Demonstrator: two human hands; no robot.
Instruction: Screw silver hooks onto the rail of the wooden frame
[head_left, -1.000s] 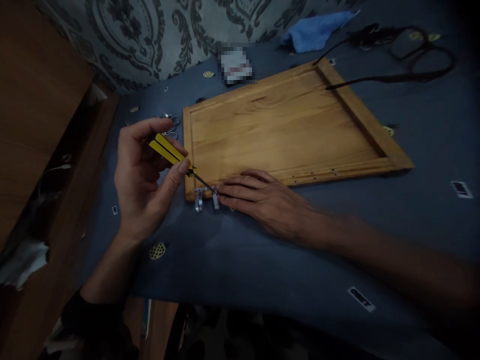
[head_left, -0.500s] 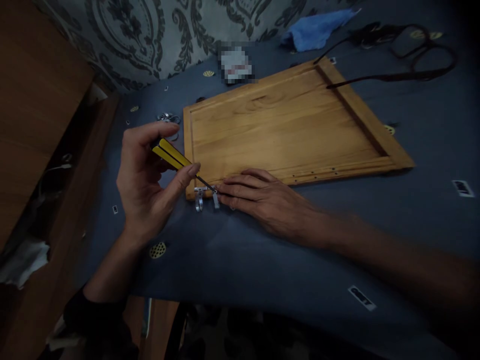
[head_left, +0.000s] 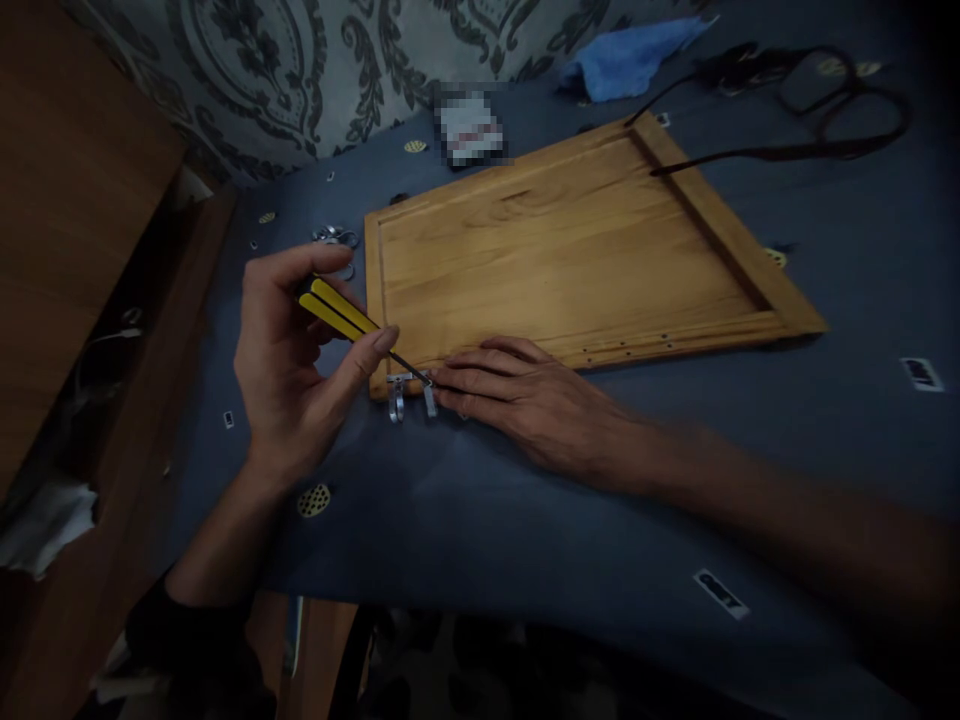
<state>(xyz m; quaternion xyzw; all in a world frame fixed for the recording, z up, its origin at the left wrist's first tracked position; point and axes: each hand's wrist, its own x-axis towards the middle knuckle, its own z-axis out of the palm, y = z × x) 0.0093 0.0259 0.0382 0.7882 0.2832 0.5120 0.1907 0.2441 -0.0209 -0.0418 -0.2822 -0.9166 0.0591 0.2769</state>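
Note:
My left hand (head_left: 289, 370) grips a screwdriver (head_left: 343, 312) with a yellow and black handle, thumb on one side and fingers curled on the other. The screwdriver slants down to the right, its tip at a small metal bar with hooks (head_left: 397, 398) on the near left edge of a wooden framed panel (head_left: 510, 260). My right hand (head_left: 536, 405) lies over that edge just right of the tip, fingers stretched out flat and close together. Its fingertips touch or nearly touch the metal piece and hide what lies beneath them.
Several small metal parts (head_left: 335, 238) lie left of the panel. Eyeglasses (head_left: 847, 120) overlap its far right corner. Behind are a blue cloth (head_left: 634, 60) and a blurred-out small box (head_left: 471, 128), near a patterned wall. A dark blue tablecloth (head_left: 570, 545) covers the table.
The whole view has shifted very slightly. Both hands keep their places, and the screwdriver's handle looks turned or tilted a little, its tip still at the metal piece.

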